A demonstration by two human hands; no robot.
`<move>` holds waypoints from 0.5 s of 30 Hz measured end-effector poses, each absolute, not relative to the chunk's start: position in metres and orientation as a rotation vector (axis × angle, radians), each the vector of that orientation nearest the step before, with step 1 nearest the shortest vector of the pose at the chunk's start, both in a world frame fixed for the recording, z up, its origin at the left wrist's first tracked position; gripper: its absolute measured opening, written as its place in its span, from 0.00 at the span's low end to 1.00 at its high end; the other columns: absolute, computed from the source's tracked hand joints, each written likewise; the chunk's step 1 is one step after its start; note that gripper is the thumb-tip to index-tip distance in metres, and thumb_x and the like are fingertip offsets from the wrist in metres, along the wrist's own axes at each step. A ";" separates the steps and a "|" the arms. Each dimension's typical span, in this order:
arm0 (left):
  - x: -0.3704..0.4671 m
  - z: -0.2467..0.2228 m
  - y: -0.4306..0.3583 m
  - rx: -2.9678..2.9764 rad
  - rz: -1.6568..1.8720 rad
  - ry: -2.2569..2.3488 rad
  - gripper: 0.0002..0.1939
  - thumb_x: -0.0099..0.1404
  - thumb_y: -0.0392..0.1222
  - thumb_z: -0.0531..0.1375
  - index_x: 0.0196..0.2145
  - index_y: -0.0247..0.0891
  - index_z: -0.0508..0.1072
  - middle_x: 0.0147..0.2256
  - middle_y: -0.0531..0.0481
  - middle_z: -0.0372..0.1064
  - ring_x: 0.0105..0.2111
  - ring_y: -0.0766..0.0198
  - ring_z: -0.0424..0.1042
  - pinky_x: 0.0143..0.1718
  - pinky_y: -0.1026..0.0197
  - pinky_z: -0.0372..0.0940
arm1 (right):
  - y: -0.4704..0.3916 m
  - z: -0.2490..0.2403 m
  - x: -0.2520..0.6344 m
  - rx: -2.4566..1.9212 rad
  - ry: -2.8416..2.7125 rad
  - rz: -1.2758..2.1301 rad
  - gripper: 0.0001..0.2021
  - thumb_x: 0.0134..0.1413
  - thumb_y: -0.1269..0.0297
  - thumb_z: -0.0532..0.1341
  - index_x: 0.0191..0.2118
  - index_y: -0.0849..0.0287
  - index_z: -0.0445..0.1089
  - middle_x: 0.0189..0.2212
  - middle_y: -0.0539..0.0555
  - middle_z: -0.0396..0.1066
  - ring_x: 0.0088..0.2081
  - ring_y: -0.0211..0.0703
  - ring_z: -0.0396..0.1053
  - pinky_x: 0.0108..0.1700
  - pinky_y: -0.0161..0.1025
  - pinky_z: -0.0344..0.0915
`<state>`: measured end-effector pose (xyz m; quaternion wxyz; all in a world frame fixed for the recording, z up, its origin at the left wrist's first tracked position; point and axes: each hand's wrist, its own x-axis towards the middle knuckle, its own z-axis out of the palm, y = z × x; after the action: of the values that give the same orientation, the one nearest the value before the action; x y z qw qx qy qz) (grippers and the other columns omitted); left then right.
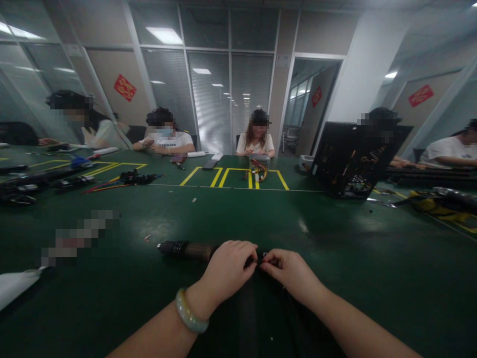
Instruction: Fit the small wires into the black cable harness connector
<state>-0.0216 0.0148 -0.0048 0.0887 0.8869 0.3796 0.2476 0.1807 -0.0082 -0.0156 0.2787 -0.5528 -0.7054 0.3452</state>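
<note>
A cylindrical tool that looks like an electric screwdriver [197, 251] lies on the green tabletop, its metal tip and black collar pointing left and its body brownish. My left hand [231, 263], with a pale bangle [190, 312] at the wrist, curls over the tool's right end and grips it. Close beside it, my right hand [285, 266] is closed in a pinch at a small dark part by that end. What the right fingertips hold is too dark and covered to name. A dark cord seems to run down below the hands.
Black computer case [343, 161] stands at the back right. Cables with dark connectors [130, 178] lie back left. A power supply with coloured wires [259, 164] sits across the table. Yellow tape [218, 178] marks boxes. A white object [17, 288] lies at left. Several people sit around.
</note>
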 end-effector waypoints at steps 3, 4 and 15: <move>-0.022 -0.004 0.014 2.639 0.736 1.141 0.06 0.60 0.34 0.62 0.35 0.41 0.69 0.43 0.52 0.72 0.44 0.57 0.70 0.47 0.52 0.63 | -0.010 -0.014 0.180 -1.507 -1.908 0.890 0.06 0.57 0.61 0.62 0.35 0.55 0.76 0.28 0.47 0.75 0.28 0.39 0.70 0.28 0.31 0.59; -0.022 -0.003 0.014 2.640 0.734 1.144 0.06 0.60 0.34 0.62 0.34 0.41 0.69 0.43 0.52 0.72 0.44 0.57 0.70 0.47 0.52 0.63 | -0.011 -0.013 0.179 -1.507 -1.910 0.875 0.06 0.57 0.62 0.61 0.34 0.55 0.76 0.28 0.47 0.75 0.29 0.39 0.70 0.29 0.31 0.59; -0.021 0.000 0.014 2.681 0.696 1.116 0.05 0.63 0.34 0.62 0.36 0.42 0.70 0.39 0.54 0.71 0.41 0.59 0.70 0.46 0.54 0.62 | -0.005 -0.020 0.178 -1.499 -1.818 0.887 0.08 0.58 0.61 0.61 0.33 0.57 0.74 0.29 0.48 0.75 0.30 0.39 0.70 0.29 0.32 0.59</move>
<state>-0.0211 0.0137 0.0002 0.0778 0.8951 0.3726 0.2323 0.1784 -0.0050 -0.0202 0.3071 -0.5666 -0.6871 0.3355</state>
